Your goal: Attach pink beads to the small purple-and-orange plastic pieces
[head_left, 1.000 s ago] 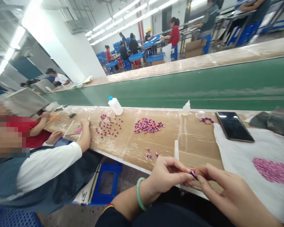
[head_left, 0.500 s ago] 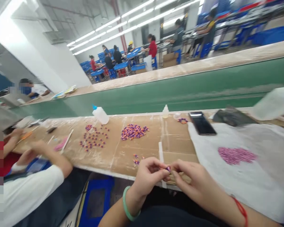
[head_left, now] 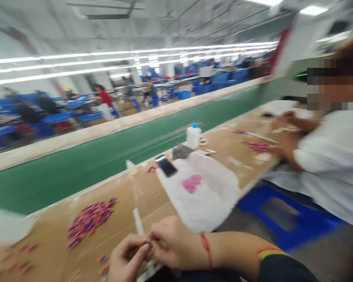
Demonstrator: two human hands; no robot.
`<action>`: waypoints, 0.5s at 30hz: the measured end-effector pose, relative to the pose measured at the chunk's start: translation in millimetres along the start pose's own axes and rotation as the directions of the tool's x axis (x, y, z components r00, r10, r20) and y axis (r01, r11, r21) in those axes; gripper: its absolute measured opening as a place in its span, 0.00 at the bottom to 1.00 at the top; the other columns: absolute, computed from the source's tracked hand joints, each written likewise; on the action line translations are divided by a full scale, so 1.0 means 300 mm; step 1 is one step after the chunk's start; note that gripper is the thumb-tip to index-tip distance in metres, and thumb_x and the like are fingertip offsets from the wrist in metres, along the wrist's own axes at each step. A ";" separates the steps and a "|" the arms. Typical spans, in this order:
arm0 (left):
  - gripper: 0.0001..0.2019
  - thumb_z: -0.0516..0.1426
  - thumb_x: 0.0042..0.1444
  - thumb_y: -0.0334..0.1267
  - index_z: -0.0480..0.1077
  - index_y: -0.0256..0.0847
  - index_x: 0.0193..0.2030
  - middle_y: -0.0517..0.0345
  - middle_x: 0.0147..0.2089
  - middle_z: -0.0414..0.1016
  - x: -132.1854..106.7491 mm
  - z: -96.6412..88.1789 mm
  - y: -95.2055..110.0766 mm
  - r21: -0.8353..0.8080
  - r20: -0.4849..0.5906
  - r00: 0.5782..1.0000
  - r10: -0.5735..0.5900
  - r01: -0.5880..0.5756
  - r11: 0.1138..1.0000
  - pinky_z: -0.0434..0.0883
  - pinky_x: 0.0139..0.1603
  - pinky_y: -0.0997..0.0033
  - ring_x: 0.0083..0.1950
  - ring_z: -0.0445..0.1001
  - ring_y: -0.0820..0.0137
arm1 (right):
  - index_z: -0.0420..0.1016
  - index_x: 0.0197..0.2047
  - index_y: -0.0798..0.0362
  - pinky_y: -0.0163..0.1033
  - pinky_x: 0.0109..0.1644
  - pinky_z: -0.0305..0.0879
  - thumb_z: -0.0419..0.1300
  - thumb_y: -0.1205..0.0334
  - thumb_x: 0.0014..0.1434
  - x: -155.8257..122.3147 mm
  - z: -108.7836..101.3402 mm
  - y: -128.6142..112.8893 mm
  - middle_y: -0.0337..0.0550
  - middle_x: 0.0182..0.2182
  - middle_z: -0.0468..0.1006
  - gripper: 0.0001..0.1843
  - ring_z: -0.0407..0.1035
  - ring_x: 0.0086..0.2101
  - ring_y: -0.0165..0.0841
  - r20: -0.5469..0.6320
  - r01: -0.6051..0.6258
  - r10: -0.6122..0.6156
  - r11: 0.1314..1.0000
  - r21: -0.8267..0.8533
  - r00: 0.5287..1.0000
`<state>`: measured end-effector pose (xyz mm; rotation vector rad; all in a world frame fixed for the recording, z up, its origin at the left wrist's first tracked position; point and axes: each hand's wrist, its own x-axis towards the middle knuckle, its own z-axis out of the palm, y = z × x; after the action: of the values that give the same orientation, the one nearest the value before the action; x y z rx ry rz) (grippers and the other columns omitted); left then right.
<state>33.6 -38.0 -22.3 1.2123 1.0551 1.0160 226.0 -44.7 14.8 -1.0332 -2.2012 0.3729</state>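
Note:
Low in the view, my left hand pinches a small purple piece between thumb and forefinger. My right hand is closed at the same piece, its fingertips touching those of the left. Most of the piece is hidden by the fingers, and motion blurs it. A white strip lies on the table just behind my hands. Left of them are a few loose purple-and-orange pieces and a larger pile of purple-and-orange pieces.
A white sheet bears a pink pile and a phone. A small dropper bottle and white bottle stand near the green belt. At right, a co-worker sits by another pile and a blue stool.
My view has swung to the right, bringing the co-worker at right into sight and losing the one at left. My hands stay together at the small piece.

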 end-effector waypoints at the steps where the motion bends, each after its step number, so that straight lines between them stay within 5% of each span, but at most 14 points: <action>1: 0.16 0.72 0.42 0.53 0.80 0.43 0.26 0.55 0.26 0.79 -0.020 0.037 0.024 0.005 -0.005 0.999 -0.034 0.034 0.999 0.76 0.29 0.74 0.26 0.77 0.69 | 0.69 0.31 0.51 0.32 0.29 0.64 0.56 0.65 0.60 -0.027 -0.005 -0.007 0.40 0.24 0.78 0.06 0.74 0.25 0.32 -0.039 -0.019 0.020 1.000 0.024 0.999; 4: 0.21 0.75 0.33 0.50 0.77 0.36 0.25 0.57 0.22 0.75 -0.043 0.117 0.077 -0.054 -0.087 0.988 -0.126 0.121 0.991 0.73 0.29 0.74 0.24 0.73 0.73 | 0.72 0.35 0.50 0.32 0.32 0.70 0.51 0.68 0.64 -0.072 -0.006 0.036 0.41 0.28 0.81 0.10 0.77 0.28 0.31 -0.036 0.008 -0.003 0.988 0.155 0.999; 7: 0.28 0.75 0.28 0.56 0.76 0.34 0.27 0.56 0.23 0.75 -0.048 0.109 0.084 -0.173 -0.091 0.979 -0.185 0.167 0.971 0.72 0.30 0.72 0.23 0.72 0.74 | 0.75 0.40 0.48 0.29 0.35 0.74 0.52 0.64 0.68 -0.059 0.027 0.118 0.42 0.34 0.84 0.10 0.80 0.32 0.31 0.084 0.098 -0.126 0.956 0.278 0.988; 10: 0.26 0.72 0.32 0.57 0.78 0.33 0.28 0.54 0.25 0.76 -0.092 0.040 0.068 -0.014 -0.216 0.962 -0.167 0.168 0.986 0.70 0.28 0.72 0.23 0.71 0.74 | 0.78 0.44 0.46 0.31 0.37 0.78 0.56 0.59 0.67 -0.068 0.053 0.170 0.44 0.40 0.86 0.09 0.82 0.36 0.35 0.058 0.131 -0.157 0.941 0.310 0.986; 15: 0.17 0.68 0.39 0.50 0.79 0.36 0.27 0.50 0.28 0.81 -0.174 -0.141 0.070 0.328 -0.437 0.894 -0.099 0.261 0.908 0.72 0.34 0.70 0.30 0.76 0.67 | 0.80 0.43 0.46 0.34 0.35 0.79 0.55 0.53 0.67 -0.130 -0.005 0.214 0.44 0.38 0.87 0.13 0.83 0.34 0.38 -0.043 0.020 -0.009 0.961 0.275 0.999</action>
<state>-19.6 -78.2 0.2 1.1960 1.7335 0.9662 281.8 -33.1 -34.4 -0.8641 -2.0471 0.6263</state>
